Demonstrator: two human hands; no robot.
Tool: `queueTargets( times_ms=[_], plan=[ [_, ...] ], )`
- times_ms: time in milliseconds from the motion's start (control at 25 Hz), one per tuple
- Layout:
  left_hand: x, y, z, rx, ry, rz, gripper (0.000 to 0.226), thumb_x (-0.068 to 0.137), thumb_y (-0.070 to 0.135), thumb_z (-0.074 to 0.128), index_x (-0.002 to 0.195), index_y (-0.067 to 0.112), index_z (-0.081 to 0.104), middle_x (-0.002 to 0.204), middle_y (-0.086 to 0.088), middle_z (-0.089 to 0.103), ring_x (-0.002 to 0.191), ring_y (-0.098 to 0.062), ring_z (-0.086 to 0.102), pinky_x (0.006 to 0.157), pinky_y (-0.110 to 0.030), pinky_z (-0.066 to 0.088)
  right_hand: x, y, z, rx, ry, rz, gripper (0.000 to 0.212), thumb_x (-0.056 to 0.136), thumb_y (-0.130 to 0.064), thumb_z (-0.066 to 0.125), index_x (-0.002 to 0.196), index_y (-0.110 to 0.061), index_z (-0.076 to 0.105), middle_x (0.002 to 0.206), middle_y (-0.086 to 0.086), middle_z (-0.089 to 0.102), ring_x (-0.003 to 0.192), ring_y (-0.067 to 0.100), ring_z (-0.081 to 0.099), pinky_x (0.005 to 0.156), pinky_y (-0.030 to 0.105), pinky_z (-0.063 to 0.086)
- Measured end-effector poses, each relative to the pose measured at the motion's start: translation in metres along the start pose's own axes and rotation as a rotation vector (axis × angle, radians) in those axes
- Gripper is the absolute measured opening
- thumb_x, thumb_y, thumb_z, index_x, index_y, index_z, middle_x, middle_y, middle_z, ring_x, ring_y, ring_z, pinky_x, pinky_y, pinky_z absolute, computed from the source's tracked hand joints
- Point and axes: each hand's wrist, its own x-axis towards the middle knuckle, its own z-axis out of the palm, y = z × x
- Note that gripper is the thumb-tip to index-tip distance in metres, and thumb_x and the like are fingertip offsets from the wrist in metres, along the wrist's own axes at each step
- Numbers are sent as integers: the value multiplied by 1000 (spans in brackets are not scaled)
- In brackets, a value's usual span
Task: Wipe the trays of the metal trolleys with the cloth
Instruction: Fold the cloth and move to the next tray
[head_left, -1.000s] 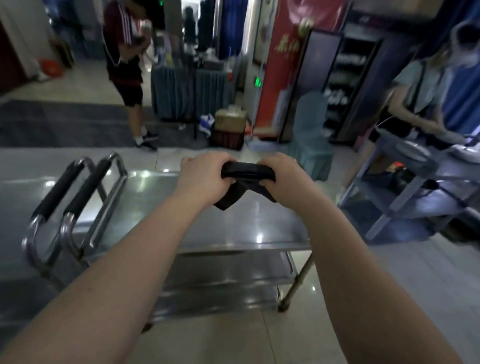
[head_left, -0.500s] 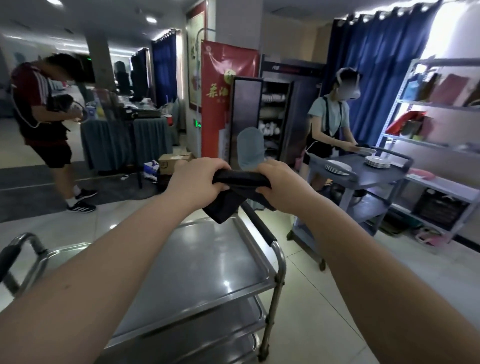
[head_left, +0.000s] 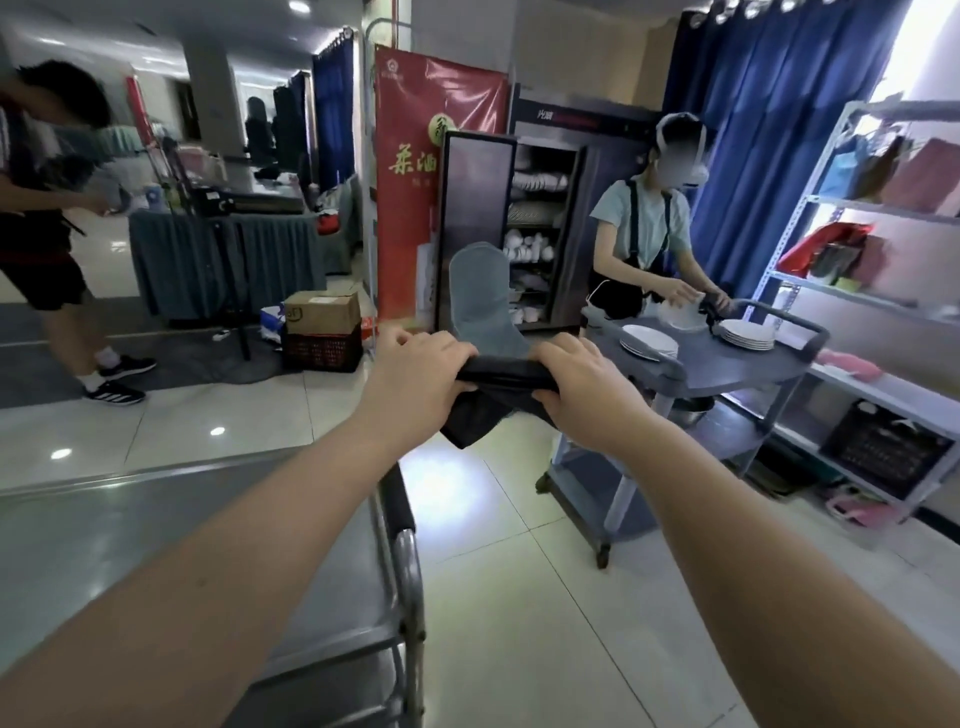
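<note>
Here, both hands — left (head_left: 415, 384), right (head_left: 582, 397) — gripping dark cloth (head_left: 498, 395), above metal trolley (head_left: 156, 525)

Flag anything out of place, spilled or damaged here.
Nothing looks spilled or damaged. The dark cloth is off the trolley tray, gripped in the air by the left hand and right hand.

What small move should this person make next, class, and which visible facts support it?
Probably lower the cloth onto the metal trolley's top tray: the left hand and right hand grip it bunched in the air, past the tray's edge, touching no tray.
</note>
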Motion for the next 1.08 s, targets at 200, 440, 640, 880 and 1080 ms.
queueTargets(
  times_ms=[200,440,640,880,1080],
  plan=[
    [45,12,73,96,-4,-66,20,91,28,61,109,21,65,100,3,67,89,-23,62,86,-38,26,47,84,44,-23,12,-101,27,94,-20,54,121,-17,50,116,2,48,105,25,44,89,38,39],
    [121,-38,146,239,50,-76,17,90,21,62,107,19,67,94,0,67,83,-25,62,85,-40,26,156,145,102,-62,45,-207,24,95,-19,51,119,-15,49,115,4,48,102,26,46,87,39,42],
    [207,-86,194,188,76,-217,18,92,23,58,109,23,65,101,3,67,92,-24,61,88,-40,25,267,186,118,-58,124,-219,29,93,-16,54,121,-16,52,115,5,50,103,27,46,86,38,41],
    [300,-123,258,220,94,-298,22,91,23,59,112,25,65,104,4,66,95,-22,59,84,-39,25,376,249,150,-21,160,-256,27,92,-14,54,118,-16,53,114,4,50,100,26,46,81,36,38],
    [365,-161,319,344,113,-345,20,86,19,67,106,21,68,100,1,68,89,-26,63,80,-41,31,481,301,192,32,122,-386,26,92,-16,55,118,-17,52,114,2,51,100,24,46,81,36,42]
  ],
)
